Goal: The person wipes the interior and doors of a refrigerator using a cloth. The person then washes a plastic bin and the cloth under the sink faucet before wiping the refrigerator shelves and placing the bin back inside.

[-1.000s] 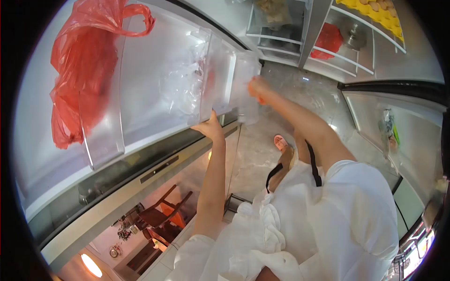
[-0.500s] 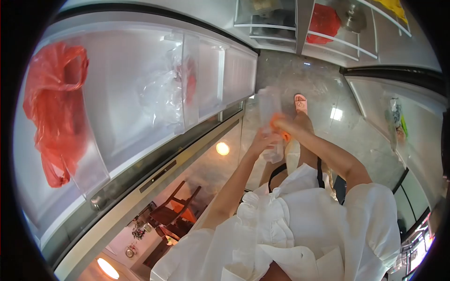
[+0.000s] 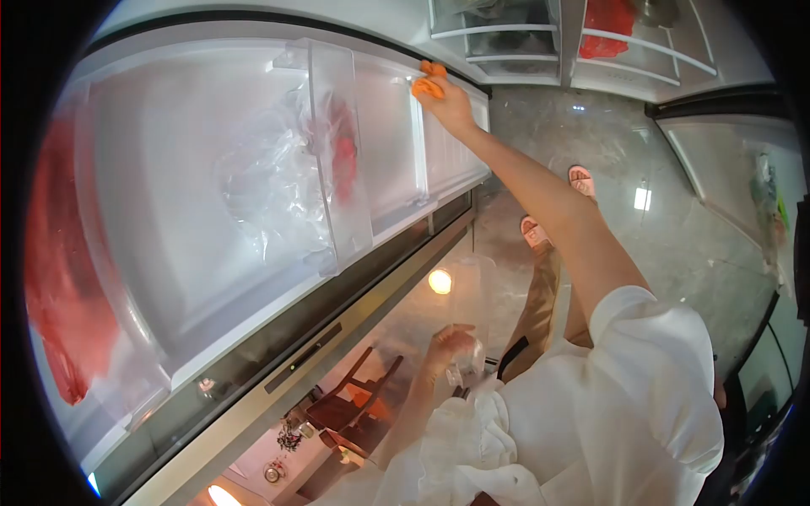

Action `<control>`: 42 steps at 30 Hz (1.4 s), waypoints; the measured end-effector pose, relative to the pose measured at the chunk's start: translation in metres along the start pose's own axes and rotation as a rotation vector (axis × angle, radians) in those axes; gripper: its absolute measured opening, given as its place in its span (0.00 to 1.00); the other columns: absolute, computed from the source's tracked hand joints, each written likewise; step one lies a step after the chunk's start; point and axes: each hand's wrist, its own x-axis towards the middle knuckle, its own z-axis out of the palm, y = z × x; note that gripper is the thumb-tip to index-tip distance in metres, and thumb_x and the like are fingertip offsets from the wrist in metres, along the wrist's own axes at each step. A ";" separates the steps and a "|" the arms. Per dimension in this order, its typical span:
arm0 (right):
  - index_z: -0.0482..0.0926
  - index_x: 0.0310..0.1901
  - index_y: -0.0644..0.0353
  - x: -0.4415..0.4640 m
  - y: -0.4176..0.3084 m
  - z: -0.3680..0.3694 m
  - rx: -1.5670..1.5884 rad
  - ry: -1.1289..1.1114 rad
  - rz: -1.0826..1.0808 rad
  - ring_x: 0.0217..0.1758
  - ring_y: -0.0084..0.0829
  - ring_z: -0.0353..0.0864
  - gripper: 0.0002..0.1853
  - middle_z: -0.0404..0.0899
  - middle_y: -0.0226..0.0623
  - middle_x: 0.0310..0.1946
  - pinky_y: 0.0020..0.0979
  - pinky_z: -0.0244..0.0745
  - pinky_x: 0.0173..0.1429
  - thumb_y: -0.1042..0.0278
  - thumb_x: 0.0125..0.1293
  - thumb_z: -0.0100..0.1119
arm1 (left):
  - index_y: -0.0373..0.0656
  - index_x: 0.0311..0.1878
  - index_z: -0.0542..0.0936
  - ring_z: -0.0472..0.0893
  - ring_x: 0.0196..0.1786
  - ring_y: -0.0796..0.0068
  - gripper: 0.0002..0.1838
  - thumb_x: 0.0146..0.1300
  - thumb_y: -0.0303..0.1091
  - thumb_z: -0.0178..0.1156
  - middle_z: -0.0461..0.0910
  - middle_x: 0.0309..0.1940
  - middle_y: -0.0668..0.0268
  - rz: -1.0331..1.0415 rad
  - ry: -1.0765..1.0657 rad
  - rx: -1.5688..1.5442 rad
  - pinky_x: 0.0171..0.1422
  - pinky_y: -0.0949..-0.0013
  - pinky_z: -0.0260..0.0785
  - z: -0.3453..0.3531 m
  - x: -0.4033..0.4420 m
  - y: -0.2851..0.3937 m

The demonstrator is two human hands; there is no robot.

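Note:
My right hand is stretched out to the upper end of the white inner side of the open refrigerator door. It is closed around an orange cloth, which lies against the door lining near its edge. Low and close to my body, my left hand grips a clear plastic door bin. Another clear bin remains mounted across the door, with a crumpled transparent bag and something red behind its wall.
A red plastic bag sits in the door's far-left compartment. White-railed shelves at the top hold another red bag. A second open door stands at right. Glossy tiled floor lies between; the door's outer face reflects a chair.
My right hand has moved from the loose bin up to the door lining with the orange cloth. My left hand has lowered the bin toward my body. The view has shifted slightly.

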 end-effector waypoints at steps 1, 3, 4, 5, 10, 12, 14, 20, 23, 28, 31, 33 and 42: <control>0.81 0.48 0.53 0.008 0.004 0.013 -0.190 0.091 -0.099 0.43 0.35 0.82 0.16 0.80 0.34 0.44 0.34 0.77 0.48 0.62 0.57 0.65 | 0.38 0.55 0.79 0.82 0.38 0.77 0.18 0.60 0.24 0.62 0.84 0.36 0.65 -0.005 0.000 0.008 0.42 0.74 0.73 0.001 -0.004 -0.012; 0.82 0.47 0.51 0.005 0.016 0.030 -0.375 0.195 -0.178 0.44 0.38 0.81 0.14 0.79 0.31 0.45 0.35 0.77 0.49 0.64 0.58 0.66 | 0.39 0.53 0.81 0.81 0.36 0.78 0.17 0.59 0.23 0.63 0.84 0.33 0.66 0.033 -0.010 -0.083 0.40 0.75 0.72 -0.002 -0.013 -0.032; 0.83 0.45 0.50 0.001 0.022 0.032 -0.336 0.217 -0.202 0.45 0.38 0.80 0.12 0.78 0.29 0.46 0.36 0.76 0.49 0.66 0.59 0.65 | 0.39 0.53 0.81 0.81 0.36 0.78 0.17 0.59 0.23 0.63 0.84 0.33 0.66 0.021 -0.013 -0.074 0.40 0.75 0.72 -0.002 -0.015 -0.037; 0.83 0.43 0.50 -0.007 0.028 0.034 -0.300 0.236 -0.226 0.47 0.39 0.79 0.10 0.77 0.27 0.47 0.36 0.76 0.50 0.67 0.60 0.64 | 0.41 0.54 0.81 0.82 0.37 0.78 0.16 0.61 0.23 0.62 0.84 0.34 0.66 -0.020 -0.001 -0.115 0.43 0.74 0.74 -0.001 -0.018 -0.044; 0.84 0.45 0.52 -0.104 0.038 0.023 -0.249 0.030 -0.260 0.53 0.37 0.79 0.12 0.78 0.31 0.50 0.33 0.75 0.55 0.67 0.60 0.67 | 0.41 0.53 0.81 0.80 0.33 0.79 0.16 0.61 0.22 0.62 0.83 0.30 0.67 -0.020 0.077 -0.127 0.37 0.78 0.70 0.004 -0.009 -0.054; 0.84 0.44 0.55 -0.156 0.039 0.012 -0.277 -0.094 -0.248 0.49 0.37 0.81 0.12 0.80 0.37 0.46 0.31 0.77 0.53 0.65 0.58 0.67 | 0.41 0.54 0.81 0.81 0.33 0.79 0.16 0.62 0.24 0.62 0.83 0.31 0.66 -0.040 0.081 -0.164 0.37 0.79 0.71 0.000 -0.001 -0.052; 0.84 0.44 0.55 -0.166 0.043 0.003 -0.295 -0.162 -0.089 0.48 0.36 0.82 0.13 0.81 0.38 0.44 0.30 0.77 0.52 0.64 0.57 0.67 | 0.41 0.54 0.81 0.82 0.34 0.79 0.16 0.62 0.24 0.62 0.84 0.31 0.66 -0.039 0.082 -0.125 0.38 0.78 0.72 -0.006 0.003 -0.049; 0.82 0.48 0.62 -0.035 -0.013 -0.005 -0.278 -0.034 -0.003 0.44 0.33 0.81 0.24 0.82 0.41 0.39 0.31 0.75 0.49 0.49 0.61 0.62 | 0.43 0.57 0.79 0.83 0.37 0.79 0.17 0.64 0.27 0.60 0.85 0.35 0.66 -0.039 0.090 0.007 0.44 0.76 0.75 -0.009 0.018 -0.037; 0.76 0.56 0.60 -0.010 0.015 0.038 -0.313 0.037 -0.181 0.53 0.43 0.77 0.26 0.74 0.44 0.56 0.36 0.74 0.55 0.50 0.63 0.57 | 0.43 0.57 0.79 0.83 0.38 0.78 0.17 0.64 0.28 0.60 0.85 0.36 0.65 -0.047 0.093 -0.013 0.45 0.76 0.75 -0.001 0.023 -0.038; 0.76 0.55 0.57 -0.100 0.010 0.027 -0.752 -0.031 -0.297 0.51 0.51 0.77 0.20 0.70 0.33 0.62 0.43 0.78 0.52 0.67 0.60 0.55 | 0.43 0.57 0.79 0.83 0.38 0.79 0.17 0.65 0.28 0.60 0.85 0.36 0.64 -0.071 0.060 -0.041 0.45 0.76 0.75 0.012 0.026 -0.042; 0.78 0.48 0.57 -0.130 0.027 0.012 -0.791 -0.179 -0.360 0.48 0.45 0.79 0.15 0.74 0.27 0.58 0.41 0.79 0.47 0.69 0.58 0.57 | 0.42 0.56 0.80 0.82 0.38 0.80 0.16 0.64 0.27 0.61 0.84 0.36 0.67 -0.103 0.036 -0.017 0.44 0.77 0.74 0.014 0.034 -0.041; 0.80 0.44 0.57 -0.143 0.025 0.005 -0.787 -0.253 -0.372 0.46 0.41 0.80 0.12 0.78 0.26 0.54 0.39 0.79 0.44 0.69 0.56 0.59 | 0.42 0.56 0.80 0.82 0.38 0.81 0.16 0.64 0.28 0.61 0.84 0.36 0.67 -0.055 -0.007 0.006 0.44 0.77 0.74 0.014 0.037 -0.038; 0.82 0.42 0.48 -0.032 -0.018 0.031 -0.517 0.108 -0.139 0.41 0.38 0.83 0.11 0.81 0.31 0.42 0.35 0.78 0.43 0.56 0.61 0.59 | 0.41 0.57 0.79 0.82 0.37 0.80 0.17 0.64 0.30 0.62 0.84 0.35 0.66 -0.031 0.047 0.082 0.44 0.76 0.74 0.012 0.041 -0.031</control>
